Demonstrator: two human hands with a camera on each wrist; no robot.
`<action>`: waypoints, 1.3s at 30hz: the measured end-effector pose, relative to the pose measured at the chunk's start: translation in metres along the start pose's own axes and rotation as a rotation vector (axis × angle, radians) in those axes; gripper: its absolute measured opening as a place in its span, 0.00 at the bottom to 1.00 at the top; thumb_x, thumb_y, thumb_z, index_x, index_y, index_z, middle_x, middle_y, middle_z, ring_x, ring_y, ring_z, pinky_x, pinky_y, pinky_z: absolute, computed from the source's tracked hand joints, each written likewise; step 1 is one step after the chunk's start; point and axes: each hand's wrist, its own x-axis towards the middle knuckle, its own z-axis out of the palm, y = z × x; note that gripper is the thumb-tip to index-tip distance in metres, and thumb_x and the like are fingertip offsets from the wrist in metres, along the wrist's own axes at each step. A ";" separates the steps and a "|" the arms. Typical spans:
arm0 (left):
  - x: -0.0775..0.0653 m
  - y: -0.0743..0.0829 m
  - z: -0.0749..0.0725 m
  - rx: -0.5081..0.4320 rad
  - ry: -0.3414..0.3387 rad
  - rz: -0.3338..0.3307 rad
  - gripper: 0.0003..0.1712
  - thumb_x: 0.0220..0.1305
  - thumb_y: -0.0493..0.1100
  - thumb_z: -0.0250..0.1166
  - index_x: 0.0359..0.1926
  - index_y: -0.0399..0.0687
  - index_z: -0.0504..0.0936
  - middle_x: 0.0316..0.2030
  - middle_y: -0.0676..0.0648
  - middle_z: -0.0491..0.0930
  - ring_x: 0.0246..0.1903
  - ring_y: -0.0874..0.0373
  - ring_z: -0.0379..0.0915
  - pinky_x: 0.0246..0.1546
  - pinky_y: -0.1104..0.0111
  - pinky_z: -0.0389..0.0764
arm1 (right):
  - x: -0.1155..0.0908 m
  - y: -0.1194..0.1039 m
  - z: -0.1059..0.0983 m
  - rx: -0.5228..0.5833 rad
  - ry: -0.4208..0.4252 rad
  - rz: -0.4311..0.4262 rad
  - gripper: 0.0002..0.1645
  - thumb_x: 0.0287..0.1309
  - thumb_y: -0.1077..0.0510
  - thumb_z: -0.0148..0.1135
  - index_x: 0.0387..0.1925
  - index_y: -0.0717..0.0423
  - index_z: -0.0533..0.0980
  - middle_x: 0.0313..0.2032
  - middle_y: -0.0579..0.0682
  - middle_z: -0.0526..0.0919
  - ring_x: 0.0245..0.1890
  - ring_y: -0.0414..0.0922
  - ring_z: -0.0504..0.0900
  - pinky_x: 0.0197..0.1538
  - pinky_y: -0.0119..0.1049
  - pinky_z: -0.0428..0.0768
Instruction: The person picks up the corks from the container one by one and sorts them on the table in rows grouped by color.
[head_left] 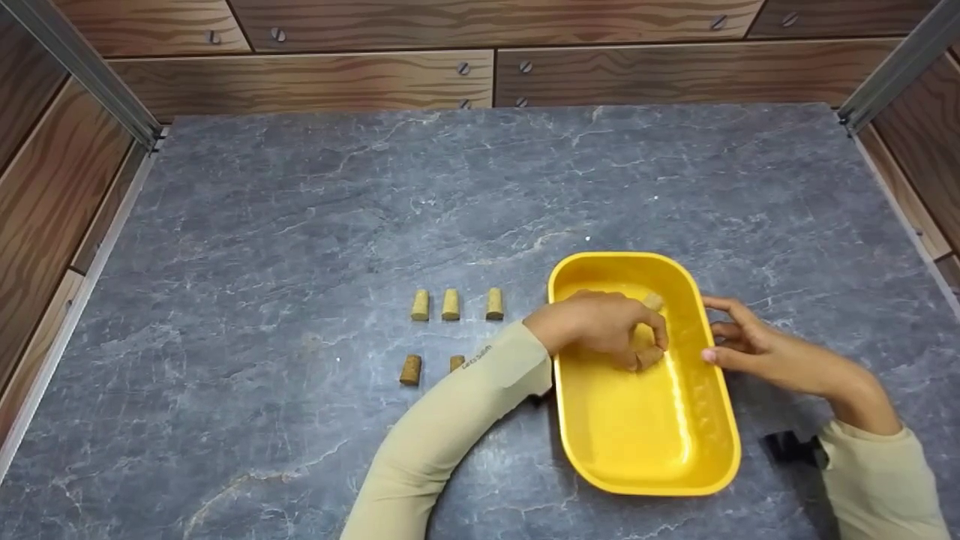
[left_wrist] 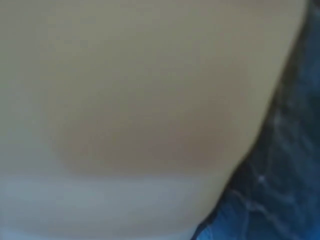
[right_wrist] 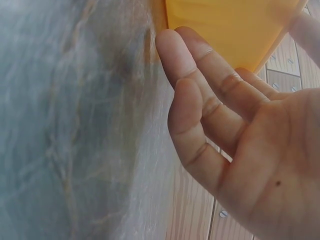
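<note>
My left hand (head_left: 611, 326) reaches down inside a yellow plastic tub (head_left: 630, 435), its fingers curled and pinching what looks like a cork (head_left: 649, 355), mostly hidden by the fingers. Another cork (head_left: 652, 301) lies in the tub just beyond the knuckles. On the tub's right side, my right hand (head_left: 765, 352) touches the outer wall with its fingers loosely bent and thumb near the rim. The right wrist view shows that palm (right_wrist: 270, 165) bare, fingers by the yellow wall (right_wrist: 225, 30). Only blurred sleeve (left_wrist: 125, 100) fills most of the left wrist view.
Left of the tub stand three pale corks (head_left: 451, 304) in a row. Nearer are a darker cork (head_left: 410, 370) and another brown one (head_left: 457, 363), partly covered by the left sleeve. Wood-patterned panels (head_left: 315, 79) and metal posts (head_left: 97, 75) border the grey marbled table (head_left: 300, 195).
</note>
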 end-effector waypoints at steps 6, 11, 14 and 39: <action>-0.002 0.001 -0.003 -0.032 0.031 0.052 0.20 0.55 0.51 0.72 0.49 0.70 0.79 0.33 0.57 0.75 0.32 0.63 0.68 0.31 0.73 0.69 | -0.001 0.000 0.000 0.000 0.002 0.019 0.42 0.72 0.57 0.49 0.72 0.57 0.35 0.64 0.77 0.62 0.51 0.29 0.79 0.50 0.31 0.79; -0.009 0.003 -0.006 -0.040 0.054 0.084 0.19 0.54 0.53 0.73 0.48 0.69 0.79 0.32 0.58 0.76 0.30 0.66 0.70 0.29 0.75 0.70 | -0.001 0.000 0.000 -0.017 0.013 0.009 0.41 0.72 0.58 0.49 0.72 0.58 0.36 0.63 0.76 0.63 0.50 0.30 0.79 0.49 0.30 0.79; -0.015 0.005 -0.010 -0.037 0.066 0.097 0.20 0.53 0.54 0.73 0.47 0.68 0.79 0.32 0.59 0.76 0.29 0.67 0.71 0.28 0.75 0.70 | -0.002 0.001 0.001 -0.032 0.021 0.003 0.41 0.71 0.58 0.49 0.72 0.58 0.36 0.63 0.76 0.64 0.50 0.30 0.79 0.49 0.29 0.79; -0.142 -0.051 -0.026 -0.302 0.421 0.057 0.25 0.51 0.50 0.75 0.50 0.49 0.81 0.19 0.57 0.67 0.20 0.66 0.59 0.25 0.74 0.63 | -0.002 0.000 -0.001 -0.039 0.011 -0.019 0.40 0.72 0.60 0.48 0.72 0.58 0.37 0.62 0.76 0.65 0.50 0.30 0.79 0.49 0.29 0.79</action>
